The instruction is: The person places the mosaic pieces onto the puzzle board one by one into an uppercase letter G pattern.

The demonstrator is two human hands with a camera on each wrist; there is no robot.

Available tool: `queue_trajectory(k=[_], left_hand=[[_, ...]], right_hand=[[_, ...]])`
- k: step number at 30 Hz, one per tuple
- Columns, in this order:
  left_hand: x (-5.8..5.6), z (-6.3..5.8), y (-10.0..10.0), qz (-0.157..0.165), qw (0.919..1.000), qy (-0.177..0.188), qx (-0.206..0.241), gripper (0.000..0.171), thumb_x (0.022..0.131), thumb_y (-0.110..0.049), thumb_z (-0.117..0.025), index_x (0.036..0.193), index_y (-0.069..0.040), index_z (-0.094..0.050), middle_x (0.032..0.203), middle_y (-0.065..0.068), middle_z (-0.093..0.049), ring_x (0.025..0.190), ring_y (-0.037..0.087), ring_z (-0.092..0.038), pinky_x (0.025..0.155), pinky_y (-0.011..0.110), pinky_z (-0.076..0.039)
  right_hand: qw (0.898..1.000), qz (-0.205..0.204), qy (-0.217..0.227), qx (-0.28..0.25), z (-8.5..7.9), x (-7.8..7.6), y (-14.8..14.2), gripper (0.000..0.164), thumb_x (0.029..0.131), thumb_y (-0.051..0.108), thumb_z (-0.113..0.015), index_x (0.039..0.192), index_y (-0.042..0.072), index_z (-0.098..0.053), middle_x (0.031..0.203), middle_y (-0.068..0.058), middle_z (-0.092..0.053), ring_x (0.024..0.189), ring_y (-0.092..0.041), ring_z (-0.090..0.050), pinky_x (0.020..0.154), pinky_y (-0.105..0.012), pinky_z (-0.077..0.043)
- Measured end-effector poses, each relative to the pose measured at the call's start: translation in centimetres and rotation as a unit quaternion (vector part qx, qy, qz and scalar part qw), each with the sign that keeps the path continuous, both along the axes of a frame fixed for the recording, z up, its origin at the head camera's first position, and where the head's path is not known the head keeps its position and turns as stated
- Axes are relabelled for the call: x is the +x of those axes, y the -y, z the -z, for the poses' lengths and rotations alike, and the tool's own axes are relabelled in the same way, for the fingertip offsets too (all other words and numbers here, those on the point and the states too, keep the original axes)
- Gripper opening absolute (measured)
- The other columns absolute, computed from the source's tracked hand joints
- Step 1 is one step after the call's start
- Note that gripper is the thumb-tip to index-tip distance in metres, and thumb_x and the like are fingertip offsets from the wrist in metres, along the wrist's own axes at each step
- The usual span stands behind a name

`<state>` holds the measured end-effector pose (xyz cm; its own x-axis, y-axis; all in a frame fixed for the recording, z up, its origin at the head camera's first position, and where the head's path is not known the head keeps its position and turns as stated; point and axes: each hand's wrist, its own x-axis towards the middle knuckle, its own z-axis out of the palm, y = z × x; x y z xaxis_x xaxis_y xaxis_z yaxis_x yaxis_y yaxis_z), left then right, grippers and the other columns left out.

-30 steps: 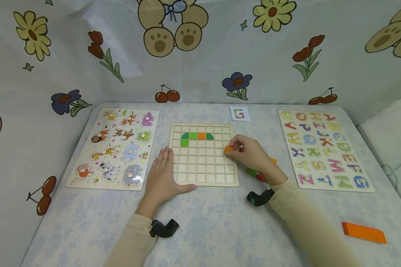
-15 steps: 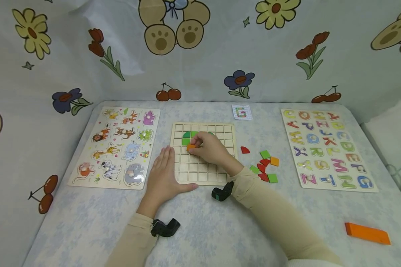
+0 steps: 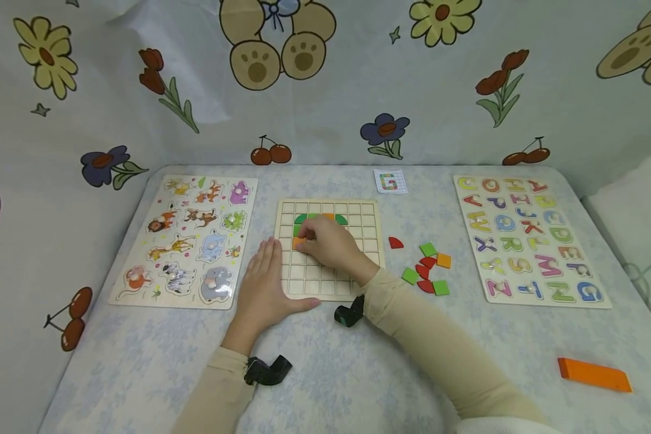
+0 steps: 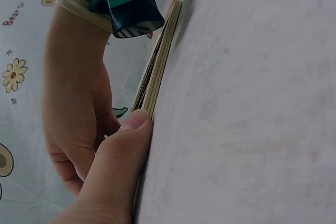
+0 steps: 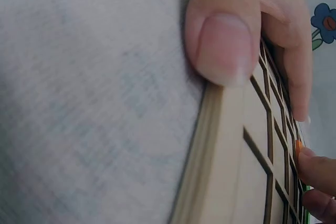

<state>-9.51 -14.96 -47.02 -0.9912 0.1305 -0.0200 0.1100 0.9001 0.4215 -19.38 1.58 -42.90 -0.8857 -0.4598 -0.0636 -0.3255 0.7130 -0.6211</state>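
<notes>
A wooden grid board [image 3: 310,280] lies on the table in the head view. My left hand [image 3: 261,289] rests at its left side with fingers straight, and the thumb [image 4: 118,153] touches the near edge. My right hand [image 3: 331,242] pinches an orange square tile [image 3: 298,242] in the left part of the grid, just below a green square tile [image 3: 297,230]. Along the row above sit dark green quarter-round tiles [image 3: 341,220] at both ends, with green and orange squares between, partly hidden by my right hand. In the right wrist view, the orange tile [image 5: 299,148] shows at my fingertips.
Several loose red, green and orange tiles [image 3: 428,249] lie right of the board. A small pattern card [image 3: 390,181] lies behind it. An animal puzzle board [image 3: 187,253] is at left, a letter puzzle board [image 3: 528,241] at right. An orange block [image 3: 595,375] lies front right.
My right hand has moved left from the board's right edge with the orange tile, to below the green square. It shifted slightly left over the last half second. My left hand stayed put.
</notes>
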Motion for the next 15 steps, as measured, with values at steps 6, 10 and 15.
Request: queue_trajectory(k=[6,10,15], left_hand=[[0.1,0.0,-0.1,0.001,1.0000,-0.002,0.002,0.144,0.059,-0.092,-0.061,0.160,-0.005,-0.006,0.168,0.013,-0.004,0.156,0.028,-0.002,0.127,0.049,-0.013],[0.1,0.1,-0.2,-0.002,1.0000,-0.001,0.007,0.144,0.059,-0.091,-0.063,0.160,-0.005,-0.007,0.168,0.013,-0.004,0.156,0.028,-0.002,0.127,0.049,-0.013],[0.1,0.2,-0.2,-0.009,0.9999,0.003,0.007,0.145,0.058,-0.093,-0.061,0.160,-0.006,-0.006,0.169,0.011,-0.003,0.157,0.027,-0.001,0.127,0.049,-0.013]], right_hand=[[0.998,-0.025,-0.020,0.051,-0.2,0.6,-0.2,0.009,0.094,0.027,-0.070,0.095,0.019,-0.071,0.093,0.005,-0.062,0.081,-0.011,-0.057,0.069,-0.027,-0.051],[0.997,-0.047,-0.024,0.059,-0.8,1.5,-1.1,0.009,0.094,0.025,-0.069,0.100,0.020,-0.074,0.098,0.004,-0.063,0.085,-0.011,-0.057,0.072,-0.028,-0.051],[0.999,-0.025,-0.015,0.038,-1.8,2.9,-3.7,0.023,0.092,0.027,-0.070,0.114,0.019,-0.071,0.100,0.004,-0.063,0.084,-0.014,-0.057,0.071,-0.029,-0.050]])
